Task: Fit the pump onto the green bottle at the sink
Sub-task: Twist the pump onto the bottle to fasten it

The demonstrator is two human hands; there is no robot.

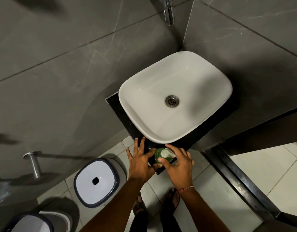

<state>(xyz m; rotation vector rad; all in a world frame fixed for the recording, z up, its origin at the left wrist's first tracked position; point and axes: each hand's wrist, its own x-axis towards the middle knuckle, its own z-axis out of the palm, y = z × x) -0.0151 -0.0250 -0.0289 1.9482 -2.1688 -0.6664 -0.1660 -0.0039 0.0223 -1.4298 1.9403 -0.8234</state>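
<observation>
Hidden and cut-off parts
The right hand (178,166) is covering the green bottle's (157,155) near side; the tap (168,11) is running off the top edge

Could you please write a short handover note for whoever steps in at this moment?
Left hand: fingers spread, thumb against the green bottle; firm hold unclear.
Right hand: fingers around the pump; grip not confirmable.
Bottle stands on the dark counter, in front of the sink.
Done: pump sits on the bottle's top.
Left: check it is screwed tight, then let go.

A tiled bathroom: white basin (175,96) on dark counter (126,124), wall tap (169,11), pedal bin (96,181).
</observation>
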